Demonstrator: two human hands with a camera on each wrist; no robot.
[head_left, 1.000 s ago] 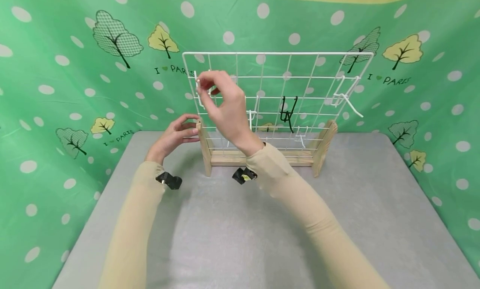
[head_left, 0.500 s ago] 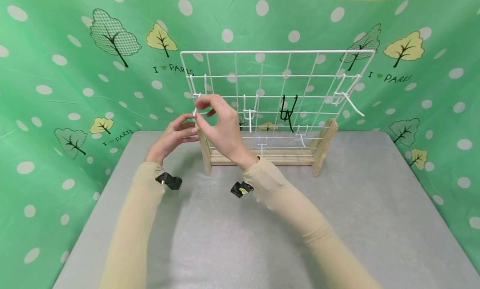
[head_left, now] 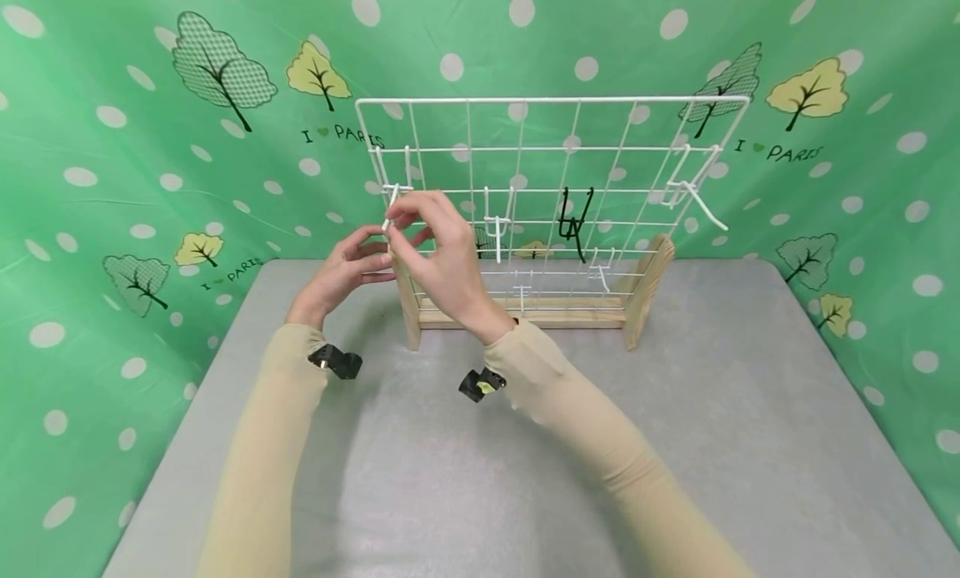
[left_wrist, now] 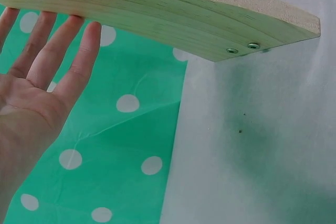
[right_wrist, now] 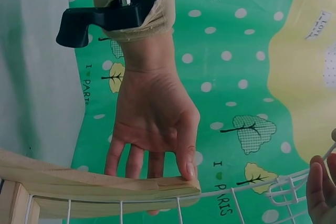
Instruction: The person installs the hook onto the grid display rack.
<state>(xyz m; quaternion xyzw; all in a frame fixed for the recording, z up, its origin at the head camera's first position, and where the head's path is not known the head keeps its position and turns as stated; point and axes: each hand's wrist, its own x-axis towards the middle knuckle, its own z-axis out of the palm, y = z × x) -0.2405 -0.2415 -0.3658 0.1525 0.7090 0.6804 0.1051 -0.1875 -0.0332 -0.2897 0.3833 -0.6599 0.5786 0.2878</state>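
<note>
Grip: the right hand [head_left: 442, 249] pinched a white hook [head_left: 390, 209] between thumb and fingertips; the left hand [head_left: 347, 266] pressed straight fingers against the rack's wooden foot [head_left: 406, 299].
Place: the hook hung at the left edge of the wire rack [head_left: 551, 102].
Count: one rack, two wooden feet, several white hooks, one black hook [head_left: 574, 220].
Pose: the right forearm crossed in front of the rack, the hand raised.

Small white wire hook [head_left: 389, 208] hangs tilted at the upright grid rack's [head_left: 551, 102] left edge
</note>
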